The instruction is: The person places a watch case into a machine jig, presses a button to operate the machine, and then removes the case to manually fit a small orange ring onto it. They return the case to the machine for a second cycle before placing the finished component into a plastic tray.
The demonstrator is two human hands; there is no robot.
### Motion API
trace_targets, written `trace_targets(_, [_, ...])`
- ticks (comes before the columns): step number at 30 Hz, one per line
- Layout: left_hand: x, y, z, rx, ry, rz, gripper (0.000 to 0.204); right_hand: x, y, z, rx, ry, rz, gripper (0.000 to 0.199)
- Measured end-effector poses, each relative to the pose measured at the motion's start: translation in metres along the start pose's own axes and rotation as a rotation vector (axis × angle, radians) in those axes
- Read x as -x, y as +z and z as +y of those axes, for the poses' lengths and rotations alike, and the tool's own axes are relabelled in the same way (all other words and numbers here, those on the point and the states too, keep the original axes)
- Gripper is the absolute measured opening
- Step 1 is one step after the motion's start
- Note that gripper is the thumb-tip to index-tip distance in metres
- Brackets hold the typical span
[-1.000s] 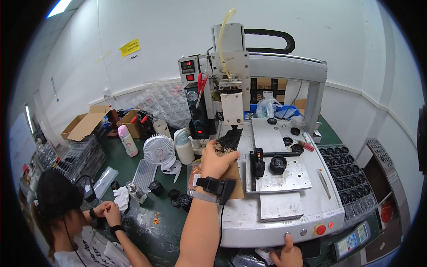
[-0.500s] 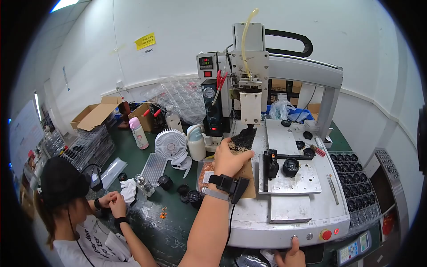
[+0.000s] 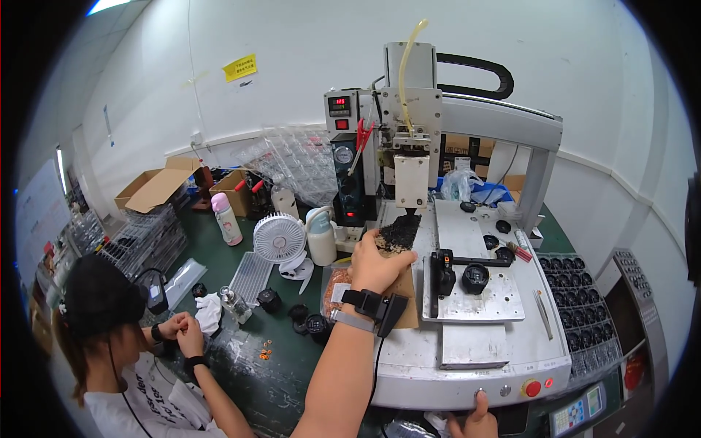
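My left hand (image 3: 376,270) is closed around a piece of brown cardboard (image 3: 401,232) whose upper part is coated with black, glue-like residue. It holds the cardboard just under the nozzle (image 3: 412,211) of a benchtop dispensing machine (image 3: 412,179). At the machine's front edge, a finger of my right hand (image 3: 477,422) is stretched up against a small round button (image 3: 480,393). The lower part of that hand is cut off by the frame. A black round part (image 3: 475,278) sits on the metal fixture plate (image 3: 504,310), right of my left hand.
A co-worker's hands (image 3: 181,332) are together at the left of the green table. Between us are a white fan (image 3: 279,237), a glass bottle (image 3: 236,305) and black round parts. Tweezers (image 3: 544,314) and a tray of black parts (image 3: 580,306) lie at right, near a red button (image 3: 531,387).
The view has shifted slightly. Both my hands keep their places, the left on the cardboard under the nozzle and the right at the front button.
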State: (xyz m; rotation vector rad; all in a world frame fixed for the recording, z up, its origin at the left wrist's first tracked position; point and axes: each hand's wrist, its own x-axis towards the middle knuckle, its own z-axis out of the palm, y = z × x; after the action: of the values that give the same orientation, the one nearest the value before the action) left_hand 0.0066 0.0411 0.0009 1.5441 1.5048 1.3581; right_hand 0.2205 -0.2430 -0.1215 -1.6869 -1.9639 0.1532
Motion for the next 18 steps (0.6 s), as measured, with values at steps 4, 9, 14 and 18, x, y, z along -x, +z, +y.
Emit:
trace_targets(4, [0.0002,-0.0003,0.0015,-0.019,0.001,0.004,0.096,-0.0008,-0.0003,-0.0006,0.003,0.014,-0.002,0.083])
trace_targets(9, [-0.0011,0.0000,-0.0009,-0.017,0.005,-0.006,0.096,0.0000,0.0009,-0.0004,0.007,0.034,-0.016,0.085])
trace_targets(14, [0.0001,0.0012,0.0006,-0.039,0.021,0.017,0.096,0.0002,0.0010,0.0010,0.007,0.028,-0.021,0.087])
trace_targets(18, [-0.0023,0.0004,-0.0014,-0.049,0.029,0.008,0.096,0.0001,0.0008,0.0024,0.004,0.025,-0.031,0.087])
